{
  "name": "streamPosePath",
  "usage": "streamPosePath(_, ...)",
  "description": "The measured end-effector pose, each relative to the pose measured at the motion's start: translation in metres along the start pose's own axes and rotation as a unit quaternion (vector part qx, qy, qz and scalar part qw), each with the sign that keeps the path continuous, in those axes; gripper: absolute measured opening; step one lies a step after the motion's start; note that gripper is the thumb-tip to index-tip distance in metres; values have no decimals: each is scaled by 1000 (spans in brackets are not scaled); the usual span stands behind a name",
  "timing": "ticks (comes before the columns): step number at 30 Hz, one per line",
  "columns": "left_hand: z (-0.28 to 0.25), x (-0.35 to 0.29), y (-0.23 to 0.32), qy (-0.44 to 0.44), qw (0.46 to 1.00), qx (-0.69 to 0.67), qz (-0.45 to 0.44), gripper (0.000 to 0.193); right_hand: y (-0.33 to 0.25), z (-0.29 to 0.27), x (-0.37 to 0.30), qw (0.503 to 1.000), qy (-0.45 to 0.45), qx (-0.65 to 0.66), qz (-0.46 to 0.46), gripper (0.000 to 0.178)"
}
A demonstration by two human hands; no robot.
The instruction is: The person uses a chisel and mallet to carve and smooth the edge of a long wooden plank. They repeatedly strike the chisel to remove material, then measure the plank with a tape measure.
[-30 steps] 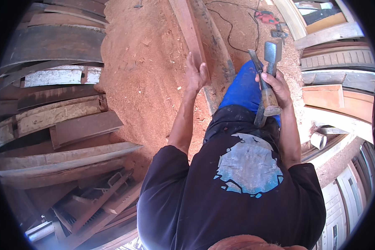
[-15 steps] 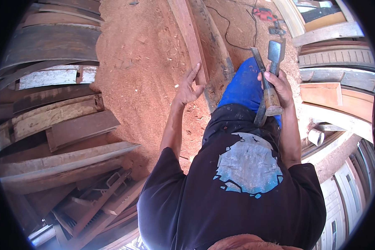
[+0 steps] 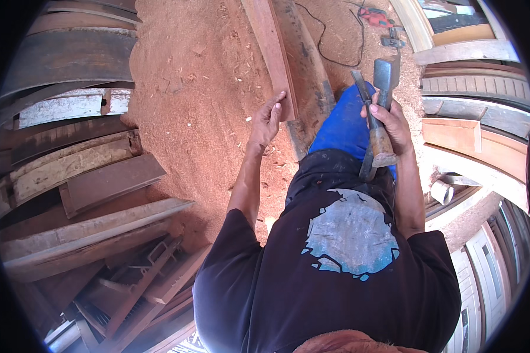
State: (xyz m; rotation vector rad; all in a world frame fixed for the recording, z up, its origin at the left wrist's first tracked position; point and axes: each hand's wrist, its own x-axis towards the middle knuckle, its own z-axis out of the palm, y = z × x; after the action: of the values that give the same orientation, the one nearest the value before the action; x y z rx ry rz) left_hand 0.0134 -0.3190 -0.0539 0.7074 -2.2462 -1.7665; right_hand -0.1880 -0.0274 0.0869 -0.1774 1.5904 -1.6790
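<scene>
A reddish wooden plank (image 3: 275, 59) runs away from me, its near end beside my left hand (image 3: 265, 122). The fingers of that hand are stretched out, with the fingertips at the plank's left edge near the end; nothing is gripped in it. My right hand (image 3: 394, 125), over my blue-clad leg, is closed round two tools at once. One is a chisel (image 3: 381, 147) with a narrow metal blade pointing away and a worn wooden handle towards me. The other is a hammer-like tool (image 3: 383, 75) with a broad grey metal head and a dark handle running down behind the chisel.
Under the plank lies a dark, weathered beam (image 3: 308, 53). Sawdust and chips cover the ground (image 3: 194, 117). A red power tool (image 3: 376, 17) with a black cord (image 3: 321, 44) lies at the far right. Stacked boards (image 3: 70, 62) line the left side, and more timber (image 3: 477, 85) the right.
My left hand has turned and its fingers have drawn closer together at the plank's edge. The tools in my right hand have tilted slightly leftwards.
</scene>
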Motion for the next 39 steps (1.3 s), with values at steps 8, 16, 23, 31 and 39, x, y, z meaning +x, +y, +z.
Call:
streamPosePath(8, -4, 16, 9, -21, 997, -74, -22, 33, -30, -18, 26, 994, -26, -79, -74, 32)
streamPosePath(16, 17, 56, 30, 79, 991, 26, -106, 61, -37, -100, 14, 953, 145, -265, -11, 26)
streamPosePath(23, 40, 68, 16, 84, 985, 127, -76, 75, 107, -194, -41, 883, 165, -418, 136, 31)
streamPosePath(31, 43, 75, 11, 99, 984, 128, -74, 74, 205, -247, -60, 894, 145, -238, 351, 27)
streamPosePath(39, 46, 79, 38, 94, 983, 112, -109, 72, 207, -250, -55, 905, 190, -34, 379, 20)
